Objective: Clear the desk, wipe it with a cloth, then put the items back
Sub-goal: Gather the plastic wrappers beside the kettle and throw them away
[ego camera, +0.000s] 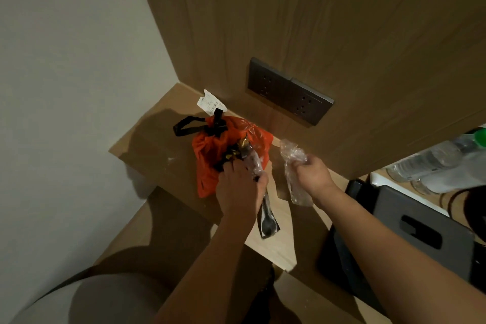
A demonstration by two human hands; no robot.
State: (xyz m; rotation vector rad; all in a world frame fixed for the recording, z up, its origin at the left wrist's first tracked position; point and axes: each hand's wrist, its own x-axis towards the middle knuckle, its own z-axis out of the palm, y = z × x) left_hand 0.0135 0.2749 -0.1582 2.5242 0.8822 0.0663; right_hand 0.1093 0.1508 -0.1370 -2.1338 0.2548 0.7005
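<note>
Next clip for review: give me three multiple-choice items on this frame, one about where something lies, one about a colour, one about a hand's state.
1. Where does the white paper receipt lie?
A. on the desk's far corner, behind the bag
B. on the floor
C. in the right hand

2. What colour is the drawstring cloth bag?
A. blue
B. orange
C. white

3. What is the right hand doing?
A. lying flat on the desk
B. hanging idle
C. gripping a crumpled clear plastic wrapper

Answers: 1 A, the receipt sits by the wood wall panel beyond the bag. 2 B, the fabric is bright orange with black straps. 3 C, its fingers curl round the wrapper above the wooden desk.
</note>
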